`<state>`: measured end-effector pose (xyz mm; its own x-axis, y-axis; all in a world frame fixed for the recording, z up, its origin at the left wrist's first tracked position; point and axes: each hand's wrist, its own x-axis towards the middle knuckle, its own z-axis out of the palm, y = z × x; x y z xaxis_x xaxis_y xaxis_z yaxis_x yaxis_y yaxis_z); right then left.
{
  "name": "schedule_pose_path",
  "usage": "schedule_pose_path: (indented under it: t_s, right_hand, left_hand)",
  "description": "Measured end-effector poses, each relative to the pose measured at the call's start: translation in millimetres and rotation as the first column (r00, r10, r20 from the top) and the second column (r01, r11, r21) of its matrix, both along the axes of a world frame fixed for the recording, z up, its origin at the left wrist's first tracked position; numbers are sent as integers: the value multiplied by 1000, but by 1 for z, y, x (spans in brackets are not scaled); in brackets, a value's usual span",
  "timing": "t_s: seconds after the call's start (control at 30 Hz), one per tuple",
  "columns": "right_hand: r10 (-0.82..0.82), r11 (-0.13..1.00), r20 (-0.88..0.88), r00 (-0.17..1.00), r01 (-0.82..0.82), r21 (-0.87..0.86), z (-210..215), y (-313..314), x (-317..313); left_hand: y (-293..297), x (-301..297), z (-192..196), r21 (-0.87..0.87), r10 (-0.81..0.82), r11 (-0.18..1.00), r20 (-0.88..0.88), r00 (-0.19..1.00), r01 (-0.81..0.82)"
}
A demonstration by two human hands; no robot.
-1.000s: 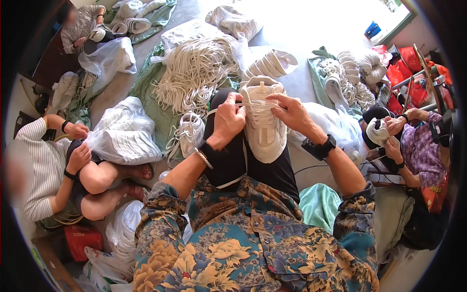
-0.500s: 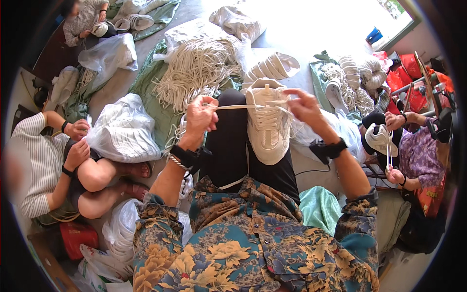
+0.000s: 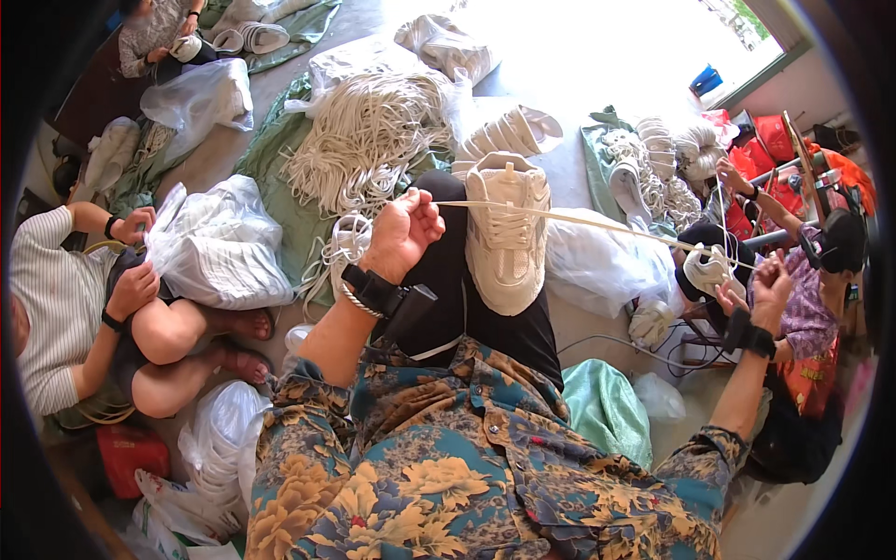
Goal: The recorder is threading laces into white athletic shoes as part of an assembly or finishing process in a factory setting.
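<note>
- Stretching a long, thin off-white lace [image 3: 597,223] between my two hands, I have it nearly straight, slanting down toward the far right.
- My left hand [image 3: 401,235] has a narrow grip, fingers curled on the lace just beside the shoe's collar.
- My right hand [image 3: 769,297] is well out to the side, its grip narrow too, with the lace running to the fingertips.
- Such a wide spread, I judge, is what takes out the slack.
- The cream mesh-and-panel sneaker [image 3: 510,257] rests on my black trousers [image 3: 446,247], toe toward me and opening away. Neither hand touches it, so my lap seems to be its only support; lying this way, it turns its lacing toward me.
- Whether the lace goes through an eyelet or only over the tongue, I cannot tell.
- No wall or rim borders the sneaker on my leg, so its seat looks light against sideways pull.
- Leftward, a heap of loose off-white laces [image 3: 369,140] lies beyond my knee.
- Rightward, a co-worker in a purple patterned shirt [image 3: 807,313] appears close past my hand, limiting outward reach; nearer my body, above the mint-green shiny sack [image 3: 607,411], the air is open.
</note>
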<state>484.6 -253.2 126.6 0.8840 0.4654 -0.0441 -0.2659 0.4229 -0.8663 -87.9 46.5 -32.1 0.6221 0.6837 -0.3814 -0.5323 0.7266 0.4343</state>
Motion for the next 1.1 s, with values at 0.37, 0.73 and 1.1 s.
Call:
schedule_pose_path:
  t_s: [0.37,0.73,1.1]
  right_hand:
    - [588,733,262,765,-368,-572,-89,109,-205]
    - [774,608,341,534,-474,-637,-136,191,-303]
    - [762,616,339,552,-455,-643,-128,195,-305]
  left_hand:
    - [32,-165,-17,-139,629,752,-144,764,-645]
    - [-4,-336,-72,-44,786,478,-424,450,-877]
    - [3,-82,-10,571,537,816,-686,490,-95]
